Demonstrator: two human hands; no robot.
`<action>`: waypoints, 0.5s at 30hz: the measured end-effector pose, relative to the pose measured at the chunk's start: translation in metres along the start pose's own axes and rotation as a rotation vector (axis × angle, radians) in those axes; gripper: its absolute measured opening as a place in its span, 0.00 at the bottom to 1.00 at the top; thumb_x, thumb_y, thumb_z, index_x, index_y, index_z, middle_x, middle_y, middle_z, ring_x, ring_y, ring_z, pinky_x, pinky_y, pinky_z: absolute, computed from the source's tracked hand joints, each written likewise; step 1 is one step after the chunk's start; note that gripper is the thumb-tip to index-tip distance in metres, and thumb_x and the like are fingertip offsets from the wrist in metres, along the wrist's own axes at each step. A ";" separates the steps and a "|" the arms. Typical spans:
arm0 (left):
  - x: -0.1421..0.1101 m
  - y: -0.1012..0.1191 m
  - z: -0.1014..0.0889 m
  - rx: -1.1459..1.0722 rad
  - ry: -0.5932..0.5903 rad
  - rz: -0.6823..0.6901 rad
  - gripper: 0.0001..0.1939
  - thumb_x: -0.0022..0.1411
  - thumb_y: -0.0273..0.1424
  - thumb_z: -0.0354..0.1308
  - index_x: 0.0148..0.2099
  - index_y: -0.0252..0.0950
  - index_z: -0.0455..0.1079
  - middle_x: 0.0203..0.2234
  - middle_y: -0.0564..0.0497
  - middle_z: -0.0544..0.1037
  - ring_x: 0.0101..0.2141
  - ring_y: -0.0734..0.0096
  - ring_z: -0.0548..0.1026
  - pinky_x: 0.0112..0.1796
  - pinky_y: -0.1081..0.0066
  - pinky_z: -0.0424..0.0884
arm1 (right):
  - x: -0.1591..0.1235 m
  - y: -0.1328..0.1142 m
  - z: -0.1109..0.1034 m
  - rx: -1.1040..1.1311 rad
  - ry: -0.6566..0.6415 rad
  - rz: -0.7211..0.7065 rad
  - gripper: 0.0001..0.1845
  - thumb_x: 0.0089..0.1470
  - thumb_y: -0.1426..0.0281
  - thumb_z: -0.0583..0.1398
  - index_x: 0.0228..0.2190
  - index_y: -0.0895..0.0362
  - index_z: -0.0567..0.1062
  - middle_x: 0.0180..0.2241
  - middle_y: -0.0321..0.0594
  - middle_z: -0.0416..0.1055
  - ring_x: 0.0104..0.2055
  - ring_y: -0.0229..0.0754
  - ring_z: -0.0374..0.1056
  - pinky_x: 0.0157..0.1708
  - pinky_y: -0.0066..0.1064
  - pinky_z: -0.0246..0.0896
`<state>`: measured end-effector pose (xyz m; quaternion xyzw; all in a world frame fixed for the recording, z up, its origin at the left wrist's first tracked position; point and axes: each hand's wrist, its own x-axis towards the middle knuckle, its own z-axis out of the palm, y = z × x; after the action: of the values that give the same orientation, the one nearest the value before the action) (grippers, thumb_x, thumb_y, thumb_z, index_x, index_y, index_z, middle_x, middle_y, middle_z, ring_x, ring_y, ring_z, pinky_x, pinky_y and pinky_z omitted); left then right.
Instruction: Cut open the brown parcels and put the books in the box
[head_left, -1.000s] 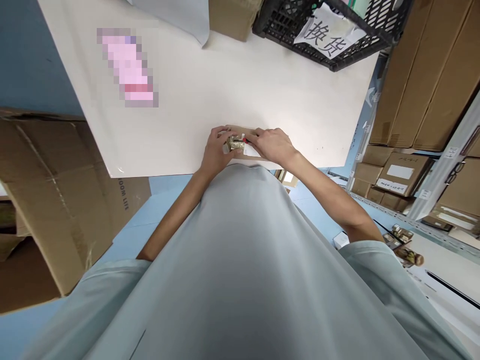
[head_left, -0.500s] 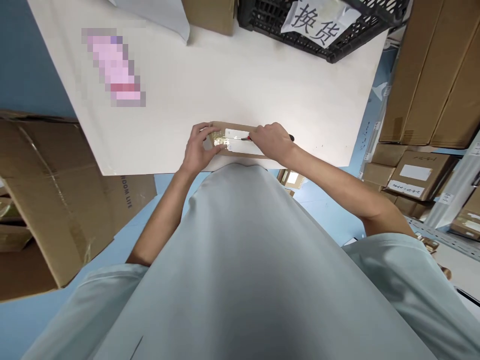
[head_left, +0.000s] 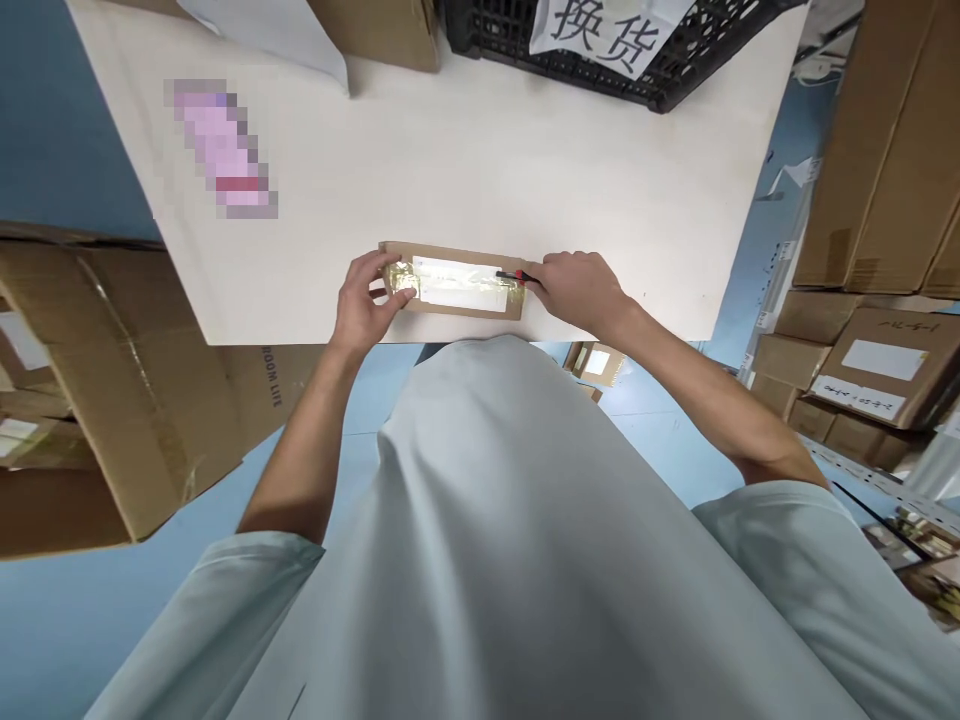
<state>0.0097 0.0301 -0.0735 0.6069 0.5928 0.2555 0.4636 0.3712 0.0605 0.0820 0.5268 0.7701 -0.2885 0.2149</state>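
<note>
A long narrow cardboard box lies near the front edge of the white table, a white label under shiny clear tape along its top. My left hand grips the box's left end, thumb at the near side and fingers at the far side. In my closed right hand is a utility knife with a red and black body. Its blade points left over the taped right end of the box; whether it touches the tape I cannot tell.
A black plastic crate with a handwritten paper stands at the table's back, beside a cardboard box and a grey sheet. A blurred pink item lies at left. Large cartons stand left; shelves with boxes line the right.
My right hand has drawn the knife rightward along the box from its left part to its right end, uncovering the label. My left hand stays at the box's left end.
</note>
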 end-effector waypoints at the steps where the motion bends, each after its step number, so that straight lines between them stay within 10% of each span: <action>1: -0.001 0.001 0.000 -0.004 -0.002 -0.011 0.36 0.66 0.59 0.72 0.68 0.49 0.75 0.69 0.40 0.74 0.62 0.45 0.80 0.56 0.47 0.88 | 0.004 -0.006 -0.003 0.020 0.017 -0.022 0.30 0.83 0.55 0.45 0.64 0.52 0.81 0.49 0.54 0.84 0.51 0.61 0.77 0.49 0.46 0.61; 15: 0.007 -0.012 -0.001 -0.110 -0.080 -0.037 0.33 0.63 0.38 0.76 0.68 0.48 0.75 0.69 0.42 0.72 0.63 0.44 0.78 0.55 0.45 0.87 | 0.096 -0.115 -0.007 -0.026 -0.014 -0.178 0.19 0.82 0.71 0.53 0.55 0.61 0.83 0.53 0.51 0.83 0.50 0.50 0.78 0.49 0.39 0.61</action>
<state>0.0038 0.0354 -0.0850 0.5792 0.5701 0.2547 0.5240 0.2295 0.0988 0.0515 0.4514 0.8160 -0.3002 0.2006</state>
